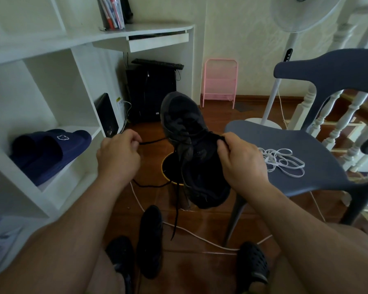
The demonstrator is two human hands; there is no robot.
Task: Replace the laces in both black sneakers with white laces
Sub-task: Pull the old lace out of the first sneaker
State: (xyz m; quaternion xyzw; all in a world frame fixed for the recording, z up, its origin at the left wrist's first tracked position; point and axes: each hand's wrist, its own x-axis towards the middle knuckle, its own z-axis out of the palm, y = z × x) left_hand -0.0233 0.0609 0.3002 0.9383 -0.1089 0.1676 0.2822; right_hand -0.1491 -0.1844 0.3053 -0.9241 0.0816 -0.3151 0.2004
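Observation:
A black sneaker [191, 145] hangs in the air at centre, toe pointing away from me. My right hand [238, 162] grips its collar edge on the right side. My left hand [119, 153] pinches a black lace [153, 142] that runs taut from the sneaker's eyelets to the left. More black lace [176, 211] dangles below the sneaker. The second black sneaker [150, 240] lies on the floor between my feet. White laces [283, 159] lie in a loose heap on the seat of the grey chair [319, 164].
A white shelf unit [57, 115] with navy slippers [49, 151] stands at left. A black computer tower [151, 92] sits under the desk. A white cable [200, 236] crosses the wooden floor. A fan stand [272, 98], a pink rack [220, 81] and banisters lie beyond the chair.

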